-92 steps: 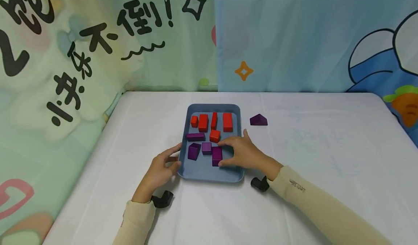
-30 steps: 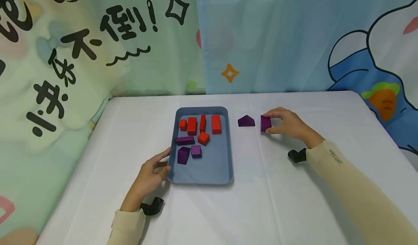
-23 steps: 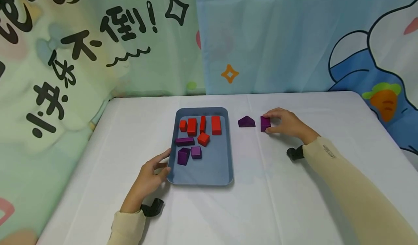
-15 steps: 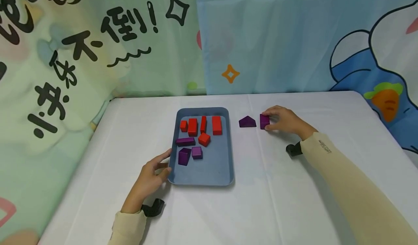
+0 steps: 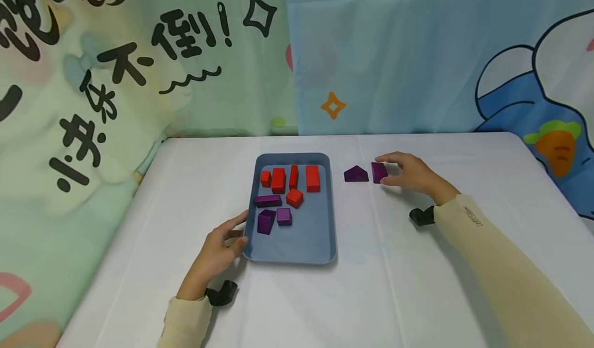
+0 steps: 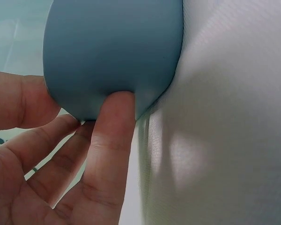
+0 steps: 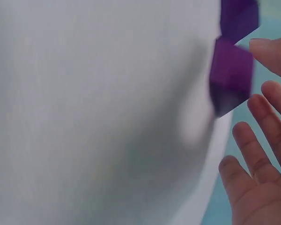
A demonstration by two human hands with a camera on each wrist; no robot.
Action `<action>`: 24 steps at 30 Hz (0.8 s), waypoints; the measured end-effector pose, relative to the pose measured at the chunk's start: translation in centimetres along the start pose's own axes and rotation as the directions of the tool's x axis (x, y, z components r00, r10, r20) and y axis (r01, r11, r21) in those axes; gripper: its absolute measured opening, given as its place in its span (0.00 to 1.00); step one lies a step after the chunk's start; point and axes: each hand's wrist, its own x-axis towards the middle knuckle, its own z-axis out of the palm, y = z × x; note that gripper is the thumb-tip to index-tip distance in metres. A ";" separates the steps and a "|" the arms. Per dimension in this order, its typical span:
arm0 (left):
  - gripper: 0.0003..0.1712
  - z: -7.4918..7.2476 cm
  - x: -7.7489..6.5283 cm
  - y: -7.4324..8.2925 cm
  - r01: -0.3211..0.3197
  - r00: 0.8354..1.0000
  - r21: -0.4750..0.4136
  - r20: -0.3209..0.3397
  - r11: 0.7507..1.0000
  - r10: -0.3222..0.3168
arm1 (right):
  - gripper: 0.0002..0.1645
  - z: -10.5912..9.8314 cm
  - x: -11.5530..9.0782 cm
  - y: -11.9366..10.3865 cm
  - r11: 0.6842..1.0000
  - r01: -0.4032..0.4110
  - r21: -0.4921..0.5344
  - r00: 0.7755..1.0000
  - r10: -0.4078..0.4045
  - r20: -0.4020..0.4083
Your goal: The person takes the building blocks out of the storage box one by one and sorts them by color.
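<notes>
In the head view, my left hand (image 5: 217, 250) is at the left side of a blue-grey tray (image 5: 320, 250). The left wrist view shows its thumb straight against the tray's wall (image 6: 112, 51), the other fingers beside the edge. Over the table right of the tray, my right hand (image 5: 413, 175) is at a purple block (image 5: 379, 172), thumb and fingers spread around it. Seen from the right wrist, a fingertip lies right at the corner of that purple block (image 7: 232, 70), while the other fingers are apart from it. A purple peaked block (image 5: 356, 174) stands just left of it.
Inside the tray are several red blocks (image 5: 312, 179) toward the back, with a purple bar (image 5: 267, 201), a purple cube (image 5: 284, 216) and a purple angled block (image 5: 266, 221) in front. The white-clothed table (image 5: 352, 301) meets printed curtains (image 5: 394, 54) behind.
My right hand has carried a purple block out of the tray to beside the peaked block, and its fingers have since loosened. The left hand stays at the tray.
</notes>
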 end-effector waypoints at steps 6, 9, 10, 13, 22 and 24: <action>0.35 -0.1 0.3 -0.2 -0.003 1.000 -0.009 -0.001 1.000 0.003 | 0.34 1.6 -1.2 -1.9 0.990 0.110 0.093 0.992 -0.104 -0.066; 0.35 0.0 0.4 -0.3 0.007 1.000 -0.015 -0.007 1.000 -0.007 | 0.32 3.1 -1.5 -3.3 0.976 0.179 0.123 0.982 -0.169 -0.087; 0.35 0.0 0.4 -0.3 0.009 1.000 -0.018 -0.009 1.000 -0.009 | 0.31 3.7 -1.6 -3.8 0.969 0.203 0.139 0.977 -0.192 -0.088; 0.35 0.0 0.5 -0.4 0.013 1.000 -0.020 -0.012 1.000 -0.013 | 0.28 5.4 -1.6 -5.6 0.947 0.259 0.189 0.966 -0.248 -0.076; 0.34 -0.1 0.5 -0.5 0.002 1.000 -0.009 -0.015 1.000 -0.002 | 0.24 10.2 -0.8 -9.6 0.904 0.315 0.290 0.945 -0.327 -0.006; 0.34 -0.1 0.5 -0.6 0.004 1.000 -0.009 -0.018 1.000 -0.004 | 0.23 10.9 -0.4 -10.4 0.904 0.303 0.302 0.945 -0.326 0.028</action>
